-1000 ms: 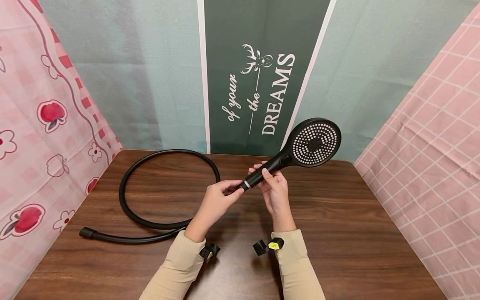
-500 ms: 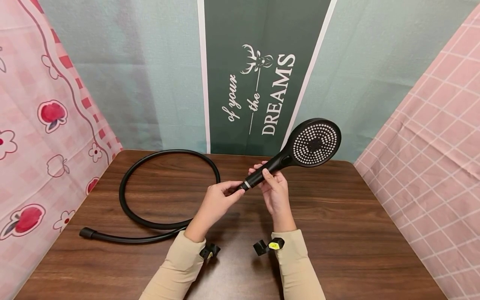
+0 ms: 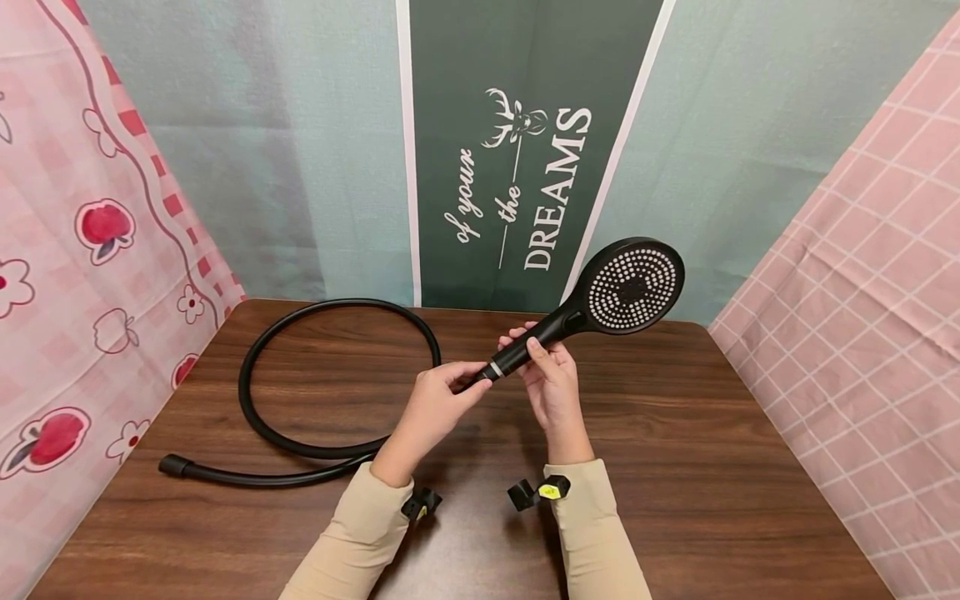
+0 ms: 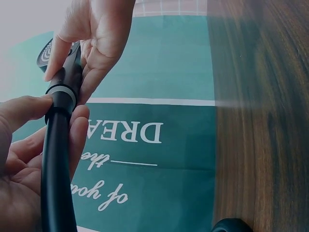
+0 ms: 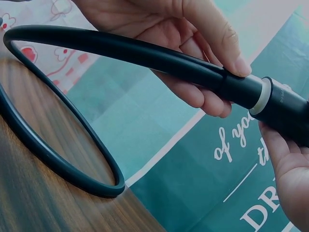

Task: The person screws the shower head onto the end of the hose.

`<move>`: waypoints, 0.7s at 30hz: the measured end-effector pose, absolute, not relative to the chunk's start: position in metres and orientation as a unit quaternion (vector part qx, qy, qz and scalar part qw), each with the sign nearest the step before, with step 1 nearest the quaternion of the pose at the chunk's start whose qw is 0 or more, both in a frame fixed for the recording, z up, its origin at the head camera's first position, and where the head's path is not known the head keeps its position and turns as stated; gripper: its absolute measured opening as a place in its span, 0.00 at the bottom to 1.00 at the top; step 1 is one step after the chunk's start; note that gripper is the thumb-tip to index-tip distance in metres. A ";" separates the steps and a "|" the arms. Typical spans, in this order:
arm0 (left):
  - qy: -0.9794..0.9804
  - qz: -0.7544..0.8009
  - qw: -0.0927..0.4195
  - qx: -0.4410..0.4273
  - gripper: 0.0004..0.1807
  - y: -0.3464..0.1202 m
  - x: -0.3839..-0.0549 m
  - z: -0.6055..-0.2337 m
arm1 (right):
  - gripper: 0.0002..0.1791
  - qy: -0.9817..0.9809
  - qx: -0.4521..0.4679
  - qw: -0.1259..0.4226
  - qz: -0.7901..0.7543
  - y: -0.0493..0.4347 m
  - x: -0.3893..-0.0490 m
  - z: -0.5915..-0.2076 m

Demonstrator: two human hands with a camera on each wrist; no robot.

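A black shower head point(image 3: 632, 286) with pale nozzles is held above the table by my right hand point(image 3: 553, 385), whose thumb and fingers grip its handle. My left hand point(image 3: 437, 404) pinches the black connector point(image 5: 241, 89) at the end of the shower hose point(image 3: 246, 375). That connector meets the handle's lower end, and a whitish ring point(image 5: 262, 96) shows between them in the right wrist view. In the left wrist view the hose point(image 4: 58, 179) runs down through my left hand from the joint. Its other end point(image 3: 174, 466) lies at the table's left.
The hose makes a wide loop on the left half of the wooden table point(image 3: 697, 483). A green and grey curtain point(image 3: 330, 167) hangs behind it. Pink cloths point(image 3: 862, 292) stand at both sides. Small black devices point(image 3: 536, 493) are strapped at both wrists.
Both hands stay almost in place. The shower head and connector have shifted very slightly to the right, and my left thumb has edged a little along with the connector.
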State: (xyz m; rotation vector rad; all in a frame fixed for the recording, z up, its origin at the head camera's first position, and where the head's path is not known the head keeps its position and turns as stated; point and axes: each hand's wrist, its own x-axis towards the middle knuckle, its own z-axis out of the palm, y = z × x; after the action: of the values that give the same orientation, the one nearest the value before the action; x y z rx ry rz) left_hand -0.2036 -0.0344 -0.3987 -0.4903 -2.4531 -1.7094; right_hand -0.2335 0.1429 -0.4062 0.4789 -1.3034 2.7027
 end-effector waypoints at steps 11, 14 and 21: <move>-0.806 -0.570 0.042 -0.156 0.15 -0.036 -0.205 -0.399 | 0.12 -0.429 0.161 0.053 0.887 0.143 -0.234 -0.407; -0.806 -0.570 0.041 -0.154 0.15 -0.035 -0.205 -0.399 | 0.11 -0.431 0.157 0.052 0.887 0.143 -0.234 -0.407; -0.811 -0.560 0.052 -0.163 0.15 -0.034 -0.204 -0.398 | 0.11 -0.433 0.153 0.052 0.887 0.143 -0.234 -0.407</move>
State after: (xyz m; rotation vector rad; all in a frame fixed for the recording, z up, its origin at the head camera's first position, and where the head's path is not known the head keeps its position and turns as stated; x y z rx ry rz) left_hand -0.2037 -0.0345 -0.3980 -0.4944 -2.4657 -1.7026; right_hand -0.2341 0.1431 -0.4065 0.4639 -1.3178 2.6971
